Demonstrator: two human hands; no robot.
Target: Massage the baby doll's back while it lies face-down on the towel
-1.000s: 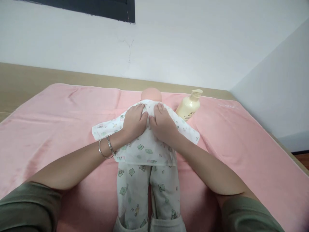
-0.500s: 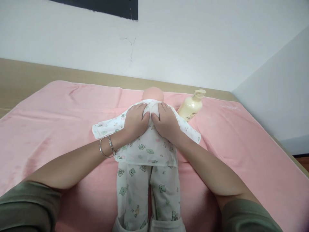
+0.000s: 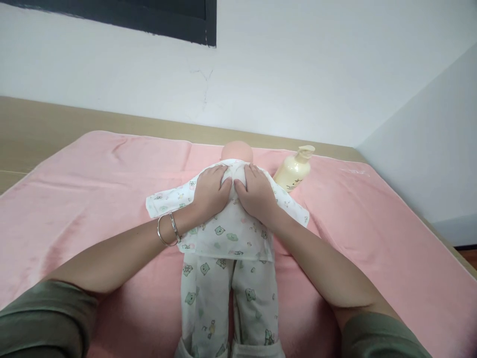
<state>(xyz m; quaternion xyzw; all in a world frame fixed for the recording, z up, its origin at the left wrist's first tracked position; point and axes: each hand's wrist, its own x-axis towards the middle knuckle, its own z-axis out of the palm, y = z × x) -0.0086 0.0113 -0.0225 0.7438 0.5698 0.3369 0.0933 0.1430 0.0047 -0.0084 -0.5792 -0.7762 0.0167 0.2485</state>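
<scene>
A baby doll [image 3: 233, 238] in a white printed top and matching trousers lies stretched out, its bare round head [image 3: 237, 150] at the far end. No facial features of the doll show. My left hand [image 3: 214, 189] rests on the left side of its upper body, fingers extended and thumb angled inward. On the other side my right hand [image 3: 255, 191] lies the same way, its thumb close to the left one. Both palms press on the cloth and grasp nothing. A cream pump bottle [image 3: 292, 174] lies tilted beyond the doll's right sleeve.
Underneath is a pink blanket [image 3: 112, 209] with soft creases, spread on a wooden surface [image 3: 37, 119]. A white wall [image 3: 298, 74] rises behind, with a dark framed panel [image 3: 179, 22] at upper left. Another wall [image 3: 439, 129] closes off the right side.
The whole scene sits slightly lower in the picture, as my view has tilted up a little. Both hands keep their places on the doll.
</scene>
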